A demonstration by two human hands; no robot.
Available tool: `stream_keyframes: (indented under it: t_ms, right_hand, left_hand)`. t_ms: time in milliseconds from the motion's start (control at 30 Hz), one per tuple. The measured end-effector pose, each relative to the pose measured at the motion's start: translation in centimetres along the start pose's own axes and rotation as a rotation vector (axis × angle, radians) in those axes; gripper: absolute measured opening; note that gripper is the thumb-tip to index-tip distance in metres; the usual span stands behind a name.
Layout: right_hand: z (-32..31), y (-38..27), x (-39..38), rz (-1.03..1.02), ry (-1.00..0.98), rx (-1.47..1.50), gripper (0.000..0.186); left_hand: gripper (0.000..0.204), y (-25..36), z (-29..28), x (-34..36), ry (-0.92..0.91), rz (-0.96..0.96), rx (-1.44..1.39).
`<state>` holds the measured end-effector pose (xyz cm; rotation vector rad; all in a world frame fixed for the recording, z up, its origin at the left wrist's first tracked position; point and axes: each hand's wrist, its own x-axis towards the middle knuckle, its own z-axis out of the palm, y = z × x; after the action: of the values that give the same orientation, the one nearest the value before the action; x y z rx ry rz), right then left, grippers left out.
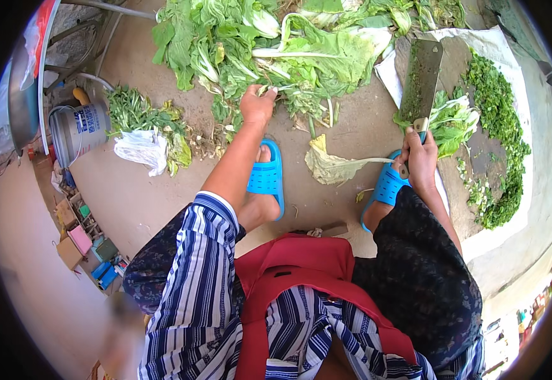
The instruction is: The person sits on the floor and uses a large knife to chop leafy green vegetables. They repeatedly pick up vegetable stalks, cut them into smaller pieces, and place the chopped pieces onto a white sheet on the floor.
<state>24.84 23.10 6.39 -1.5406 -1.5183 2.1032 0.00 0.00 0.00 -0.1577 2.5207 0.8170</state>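
My right hand (420,152) is wrapped around the handle of a cleaver (423,76). Its broad blade points away from me, with green bits stuck to it. Beside the blade a leafy green cabbage (456,120) lies on a wooden chopping board (479,155). My left hand (257,106) reaches to the near edge of a large heap of leafy greens (225,44), fingers closed on some of the greens; which piece is partly hidden. Between my feet lies a yellowed leaf (330,166) with a long pale stalk.
Chopped greens (507,139) curve along the board's right side, over a white sheet (504,221). At left lie a smaller bunch of greens (133,114), a white plastic bag (143,151) and a bucket (79,130). My feet wear blue slippers (266,177).
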Motion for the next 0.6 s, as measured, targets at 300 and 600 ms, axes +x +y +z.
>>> stream_keyframes:
  t_ms: [300,600]
  right_hand:
    - [-0.4,0.1,1.1,-0.052,0.040,-0.021,0.015]
    - [-0.6,-0.7,0.3,-0.035,0.005,0.005,0.014]
  left_hand:
    - [0.028,-1.5,0.8,-2.2,0.004,-0.134,-0.776]
    - [0.018,1.8,1.6,-1.3,0.019,-0.196,-0.701]
